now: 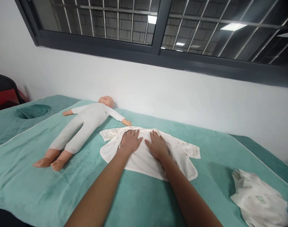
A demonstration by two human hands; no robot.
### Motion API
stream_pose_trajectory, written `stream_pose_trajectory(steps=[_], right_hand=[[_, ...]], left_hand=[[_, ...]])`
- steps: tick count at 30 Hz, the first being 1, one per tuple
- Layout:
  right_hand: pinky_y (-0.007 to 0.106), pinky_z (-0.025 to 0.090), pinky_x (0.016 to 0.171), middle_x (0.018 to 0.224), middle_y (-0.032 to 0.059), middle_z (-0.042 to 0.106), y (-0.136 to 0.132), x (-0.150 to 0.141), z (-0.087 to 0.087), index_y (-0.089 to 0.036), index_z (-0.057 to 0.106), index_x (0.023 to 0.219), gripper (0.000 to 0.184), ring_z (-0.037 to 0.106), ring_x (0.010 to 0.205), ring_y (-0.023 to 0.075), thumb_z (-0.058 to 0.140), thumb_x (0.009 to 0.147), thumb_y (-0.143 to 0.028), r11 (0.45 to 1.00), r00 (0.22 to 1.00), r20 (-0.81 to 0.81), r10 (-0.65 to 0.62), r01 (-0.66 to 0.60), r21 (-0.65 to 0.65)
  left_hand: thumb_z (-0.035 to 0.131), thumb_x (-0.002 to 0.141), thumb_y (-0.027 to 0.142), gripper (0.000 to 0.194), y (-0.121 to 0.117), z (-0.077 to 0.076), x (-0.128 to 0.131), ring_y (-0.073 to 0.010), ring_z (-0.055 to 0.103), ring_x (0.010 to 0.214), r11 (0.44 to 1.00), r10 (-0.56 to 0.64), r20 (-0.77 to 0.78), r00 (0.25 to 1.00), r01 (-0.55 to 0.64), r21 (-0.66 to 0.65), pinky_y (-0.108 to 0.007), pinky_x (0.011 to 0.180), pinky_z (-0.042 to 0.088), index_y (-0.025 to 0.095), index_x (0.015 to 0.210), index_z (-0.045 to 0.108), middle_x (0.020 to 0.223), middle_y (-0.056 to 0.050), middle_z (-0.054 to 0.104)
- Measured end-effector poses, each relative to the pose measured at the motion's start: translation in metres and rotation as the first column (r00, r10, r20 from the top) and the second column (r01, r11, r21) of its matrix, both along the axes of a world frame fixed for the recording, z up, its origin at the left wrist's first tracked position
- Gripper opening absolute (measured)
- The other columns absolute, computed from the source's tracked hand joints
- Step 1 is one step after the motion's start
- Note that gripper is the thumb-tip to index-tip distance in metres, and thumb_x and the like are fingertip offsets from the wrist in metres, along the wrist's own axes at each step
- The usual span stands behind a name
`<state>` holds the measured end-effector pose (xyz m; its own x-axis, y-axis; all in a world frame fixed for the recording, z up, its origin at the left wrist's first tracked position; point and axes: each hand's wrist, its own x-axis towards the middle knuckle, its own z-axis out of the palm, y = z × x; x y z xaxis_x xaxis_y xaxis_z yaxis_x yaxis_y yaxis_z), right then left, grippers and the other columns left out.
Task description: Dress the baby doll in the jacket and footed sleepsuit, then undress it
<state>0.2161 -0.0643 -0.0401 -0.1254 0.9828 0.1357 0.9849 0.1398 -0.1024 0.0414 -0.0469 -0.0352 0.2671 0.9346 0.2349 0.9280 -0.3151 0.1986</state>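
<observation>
A small white baby shirt [144, 160] lies spread open on the green bed cover, its sleeves stretched out to both sides. My left hand [131, 141] rests flat on the left half of the shirt, fingers apart and pointing toward the wall. On the right half lies my right hand [157, 145], also flat with its fingers spread. Neither hand grips the cloth. To the left, a baby doll [87, 123] in a white body suit lies on its back, one of its hands close to the shirt's upper left edge.
A crumpled white printed garment [259, 198] lies at the right on the green cover [144, 201]. The bed's left part has a round hole [32, 111]. A white wall [158, 88] with a barred window [155, 28] runs behind. A black and red chair [4, 91] stands far left.
</observation>
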Motion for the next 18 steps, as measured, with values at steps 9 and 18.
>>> stream_pose_trajectory(steps=[9, 18], right_hand=[[0.043, 0.015, 0.115, 0.155, 0.0167, 0.025, -0.003, -0.001, -0.001, -0.007, 0.031, 0.147, 0.068, 0.02, 0.144, 0.0261, 0.026, 0.097, -0.052, 0.999, 1.0, 0.005, 0.015, -0.015, 0.028], [0.036, 0.018, 0.117, 0.155, 0.012, 0.029, 0.011, 0.001, 0.008, -0.008, 0.037, 0.145, 0.055, 0.023, 0.144, 0.0198, 0.027, 0.097, -0.033, 0.942, 0.942, 0.002, 0.335, -0.335, -0.01]], left_hand=[[0.03, 0.096, 0.046, 0.054, -0.005, -0.001, 0.002, -0.0329, 0.042, 0.127, 1.0, 0.004, -0.013, 1.0, -0.004, 0.029, -0.051, 0.105, 0.03, 0.017, 0.14, 0.044, 0.141, -0.014, 0.05], [0.031, 0.095, 0.047, 0.052, -0.006, -0.002, 0.001, -0.0317, 0.041, 0.126, 0.999, 0.014, -0.024, 1.0, -0.013, 0.049, -0.05, 0.104, 0.032, 0.021, 0.138, 0.046, 0.14, -0.013, 0.05]])
